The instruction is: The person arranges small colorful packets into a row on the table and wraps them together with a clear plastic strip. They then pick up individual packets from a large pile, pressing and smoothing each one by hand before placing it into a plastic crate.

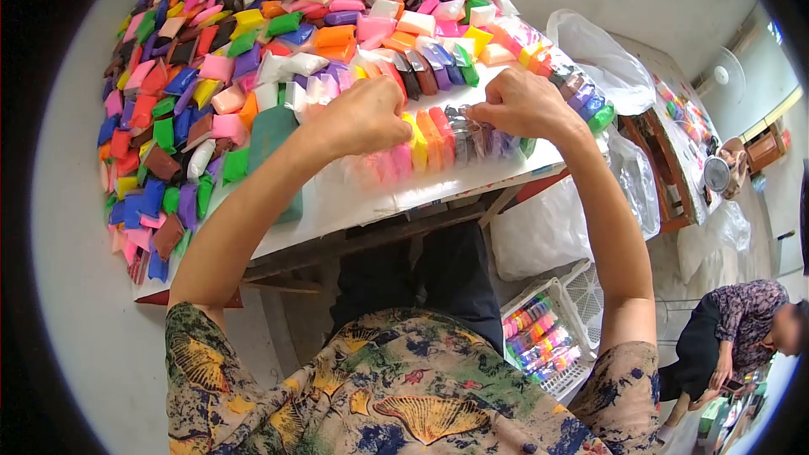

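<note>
A clear bag (434, 139) with a row of coloured packets, from pink and yellow through orange to black and purple, lies at the table's front edge. My left hand (362, 116) is closed at the upper left of this row, fingertips by the yellow packet. Closed too, my right hand (524, 104) pinches at the row's upper right, near the dark packets. What each pinch holds is too small to make out. Just behind the hands lies another row of packets (430, 67), black, brown, purple and green. A dark green block (274, 147) stands beside my left forearm.
A large heap of coloured packets (211, 67) covers the table's left and back. Clear plastic bags (602, 59) hang at the right edge. Below right, a white basket (552, 337) holds packed rows. A seated person (733, 329) is at the far lower right, near another table (666, 152).
</note>
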### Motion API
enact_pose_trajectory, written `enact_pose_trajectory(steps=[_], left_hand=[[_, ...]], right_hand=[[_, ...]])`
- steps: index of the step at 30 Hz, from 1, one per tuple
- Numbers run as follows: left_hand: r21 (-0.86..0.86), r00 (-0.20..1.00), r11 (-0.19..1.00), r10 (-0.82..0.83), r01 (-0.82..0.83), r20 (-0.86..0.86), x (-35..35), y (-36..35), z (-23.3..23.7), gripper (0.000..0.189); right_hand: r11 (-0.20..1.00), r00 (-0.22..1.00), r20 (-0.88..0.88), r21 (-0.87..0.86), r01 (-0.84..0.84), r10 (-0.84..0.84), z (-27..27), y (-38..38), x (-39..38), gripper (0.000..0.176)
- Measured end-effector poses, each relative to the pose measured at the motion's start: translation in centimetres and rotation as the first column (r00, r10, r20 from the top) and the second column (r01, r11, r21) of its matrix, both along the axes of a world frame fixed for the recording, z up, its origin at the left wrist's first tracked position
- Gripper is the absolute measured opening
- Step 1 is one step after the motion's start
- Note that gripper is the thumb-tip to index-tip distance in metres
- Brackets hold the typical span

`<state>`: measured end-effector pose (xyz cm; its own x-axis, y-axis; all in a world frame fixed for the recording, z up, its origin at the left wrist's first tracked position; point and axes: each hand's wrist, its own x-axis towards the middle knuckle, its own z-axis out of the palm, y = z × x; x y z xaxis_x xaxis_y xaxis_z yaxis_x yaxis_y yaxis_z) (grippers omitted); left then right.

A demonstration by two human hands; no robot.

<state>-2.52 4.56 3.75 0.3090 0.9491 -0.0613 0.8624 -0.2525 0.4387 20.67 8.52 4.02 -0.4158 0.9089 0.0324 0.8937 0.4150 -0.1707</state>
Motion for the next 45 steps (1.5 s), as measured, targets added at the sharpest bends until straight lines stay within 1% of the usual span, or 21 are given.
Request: enact_pose_trajectory(steps=[3, 6, 9, 15, 18, 21, 24, 27, 30, 31, 32, 33, 34, 37, 38, 39, 40, 41, 43, 44, 45], left_hand=[[-0.031, 1.000, 0.999, 0.010, -0.010, 0.019, -0.1, 0.2, -0.1, 0.025], [-0.034, 1.000, 0.999, 0.017, -0.016, 0.021, -0.1, 0.1, 0.0, 0.026], [-0.023, 1.000, 1.000, 0.003, -0.003, 0.010, -0.1, 0.1, 0.1, 0.026], [-0.060, 0.996, 0.998, -0.002, 0.008, 0.091, -0.6, 0.0, 0.0, 0.027], [-0.068, 0.994, 0.998, 0.011, -0.004, 0.105, -0.6, -0.2, 0.1, 0.028], [-0.077, 0.996, 0.997, 0.020, -0.014, 0.088, -0.4, -0.3, 0.3, 0.027], [-0.091, 0.994, 0.995, 0.044, -0.035, 0.097, -0.2, -0.3, 0.4, 0.025], [-0.108, 0.995, 0.994, 0.031, -0.020, 0.100, -0.2, -0.2, 0.3, 0.022], [-0.147, 0.988, 0.989, 0.044, -0.022, 0.149, -0.7, 0.1, -0.2, 0.018], [-0.163, 0.983, 0.986, 0.056, -0.027, 0.174, -0.9, 0.2, -0.3, 0.017], [-0.182, 0.981, 0.983, 0.054, -0.020, 0.184, -1.1, 0.2, -0.3, 0.014], [-0.201, 0.980, 0.979, 0.051, -0.011, 0.194, -1.2, 0.1, -0.3, 0.011], [-0.222, 0.977, 0.975, 0.050, -0.003, 0.205, -1.3, 0.0, -0.2, 0.009], [-0.132, 0.980, 0.990, -0.018, 0.044, 0.196, -1.3, -0.3, 0.0, 0.014], [0.031, 0.992, 0.995, -0.100, 0.098, 0.075, -1.3, -0.5, -0.1, 0.016], [0.185, 0.985, 0.968, -0.163, 0.171, -0.059, -1.0, -0.9, -0.2, 0.017], [0.323, 0.959, 0.910, -0.202, 0.259, -0.199, -0.7, -1.4, -0.1, 0.019], [0.349, 0.948, 0.904, -0.152, 0.248, -0.278, -0.4, -2.3, 0.1, 0.019], [0.399, 0.907, 0.888, -0.046, 0.230, -0.419, 2.0, -5.2, 2.5, 0.020], [0.347, 0.922, 0.915, -0.061, 0.205, -0.383, 3.0, -5.1, 3.0, 0.024], [0.382, 0.942, 0.902, -0.075, 0.204, -0.326, 3.8, -4.6, 2.6, 0.025]], right_hand=[[0.999, 0.999, 0.044, -0.027, 0.019, -0.018, 0.7, -0.3, -0.8, 0.073], [1.000, 0.997, 0.073, -0.008, 0.005, -0.004, 1.5, -1.2, -1.8, 0.084], [0.987, 0.989, 0.142, 0.155, -0.049, 0.027, 0.1, -0.8, -2.4, 0.076], [1.000, 0.984, 0.178, -0.006, 0.026, -0.025, 1.1, 0.2, -1.8, 0.077], [0.994, 0.991, 0.131, -0.106, 0.037, -0.023, 1.7, 0.2, -1.7, 0.077], [0.996, 0.980, 0.199, -0.082, 0.028, -0.012, 1.8, 0.1, -2.1, 0.078], [1.000, 0.973, 0.230, 0.011, 0.028, -0.029, 1.6, -0.9, -3.4, 0.081], [0.981, 0.991, 0.132, 0.188, -0.042, 0.017, -0.2, -0.6, -3.2, 0.081], [0.933, 0.994, 0.086, 0.350, -0.087, 0.060, -1.2, 0.3, -2.3, 0.072], [0.983, 0.995, 0.098, 0.180, -0.036, 0.018, 0.0, 0.0, -2.4, 0.064], [1.000, 0.993, 0.116, 0.005, 0.020, -0.020, 1.8, -0.3, -2.3, 0.055], [0.982, 0.988, 0.142, -0.170, 0.079, -0.054, 2.9, -0.4, -2.3, 0.048], [0.988, 0.988, 0.145, -0.134, 0.071, -0.052, 2.4, 0.0, -2.0, 0.045], [1.000, 0.996, 0.084, 0.005, -0.016, 0.015, 1.1, 0.7, -1.4, 0.049], [0.999, 0.996, 0.092, -0.037, -0.013, 0.016, 1.1, 0.8, -1.3, 0.047], [0.997, 0.995, 0.099, -0.078, -0.009, 0.016, 1.5, 0.8, -1.3, 0.045], [0.993, 0.994, 0.108, -0.118, -0.003, 0.016, 1.7, 0.8, -1.2, 0.043], [0.990, 0.997, 0.080, -0.142, 0.000, 0.011, 1.8, 0.9, -1.1, 0.043], [0.980, 1.000, 0.028, -0.198, 0.005, 0.001, 1.7, 1.1, -0.9, 0.044], [0.967, 0.998, -0.055, -0.256, -0.013, -0.001, 1.6, 1.3, -0.6, 0.046], [0.951, 0.990, -0.138, -0.308, -0.035, -0.008, 1.4, 1.7, -0.2, 0.049]])
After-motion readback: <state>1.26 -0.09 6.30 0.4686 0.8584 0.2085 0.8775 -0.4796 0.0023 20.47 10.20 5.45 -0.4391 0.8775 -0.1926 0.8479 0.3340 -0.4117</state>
